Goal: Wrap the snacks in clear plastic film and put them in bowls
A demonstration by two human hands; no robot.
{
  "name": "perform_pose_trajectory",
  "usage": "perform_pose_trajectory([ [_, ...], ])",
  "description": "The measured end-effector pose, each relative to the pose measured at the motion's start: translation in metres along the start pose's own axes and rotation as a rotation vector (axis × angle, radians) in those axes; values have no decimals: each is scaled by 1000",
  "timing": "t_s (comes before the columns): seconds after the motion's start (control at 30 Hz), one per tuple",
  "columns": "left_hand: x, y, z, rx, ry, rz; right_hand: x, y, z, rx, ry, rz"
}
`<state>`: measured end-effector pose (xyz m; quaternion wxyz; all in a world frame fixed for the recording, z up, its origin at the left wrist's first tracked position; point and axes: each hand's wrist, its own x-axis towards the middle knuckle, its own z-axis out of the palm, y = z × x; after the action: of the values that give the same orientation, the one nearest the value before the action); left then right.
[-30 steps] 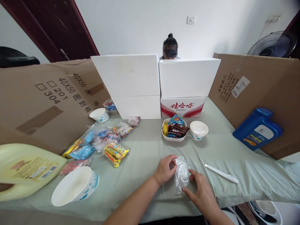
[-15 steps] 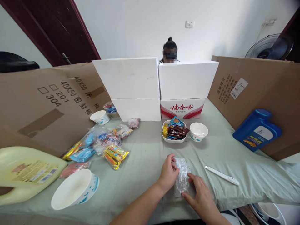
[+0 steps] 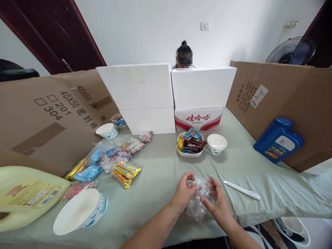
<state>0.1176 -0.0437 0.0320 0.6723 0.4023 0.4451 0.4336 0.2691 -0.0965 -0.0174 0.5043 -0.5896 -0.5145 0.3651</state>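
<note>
A crumpled clear plastic bag [image 3: 197, 208] rests on the cloth at the near middle, between my two hands. My left hand [image 3: 183, 192] pinches its left upper part between thumb and fingers. From the other side my right hand [image 3: 218, 203] grips it, thumb and fingertips pressed into the plastic. Whether anything lies inside the bag I cannot tell. To the right of my right hand is a white utility knife [image 3: 242, 190]. Beyond the hands stands a white dish [image 3: 190, 154] of wrapped snacks, with a small white bowl [image 3: 217, 145] beside it.
Bagged snacks [image 3: 116, 157], a large bowl [image 3: 77, 212] and a yellowish jug [image 3: 28, 197] occupy the left. A blue bottle [image 3: 278, 141] leans at right. Cardboard sheets [image 3: 46, 103] and white boxes [image 3: 147, 86] wall the table; a person [image 3: 184, 55] is behind them.
The plastic bag was flatter and longer; now it is bunched up and wider. My right hand has moved up and closer to my left hand. The view has shifted slightly.
</note>
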Motion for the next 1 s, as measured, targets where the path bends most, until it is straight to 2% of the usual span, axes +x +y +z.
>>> perform_pose_trajectory([
  [0.07, 3, 1, 1, -1, -78, -30, -1, 0, 3, 52, -36, 35],
  [0.17, 9, 2, 4, 28, -182, 4, -6, 3, 8, 273, -132, 106],
  [0.23, 14, 0, 6, 105, -168, 55, -11, 6, 11, 413, -196, 184],
  [0.3, 18, -6, 6, 236, -110, 114, -16, 8, 12, 430, -226, 258],
  [0.4, 23, -19, 3, 490, -35, 215, -20, 5, 7, 323, -230, 297],
  [0.5, 25, -32, -1, 658, 7, 279, -23, -8, -2, 209, -297, 271],
  [0.7, 27, -42, -5, 624, -5, 296, -38, -41, -13, -128, -478, 103],
  [0.93, 28, -38, -2, 672, -24, 274, -57, -36, -15, -268, -439, 69],
  [1.0, 26, -32, -2, 754, -54, 331, -60, -32, -13, -280, -428, 64],
])
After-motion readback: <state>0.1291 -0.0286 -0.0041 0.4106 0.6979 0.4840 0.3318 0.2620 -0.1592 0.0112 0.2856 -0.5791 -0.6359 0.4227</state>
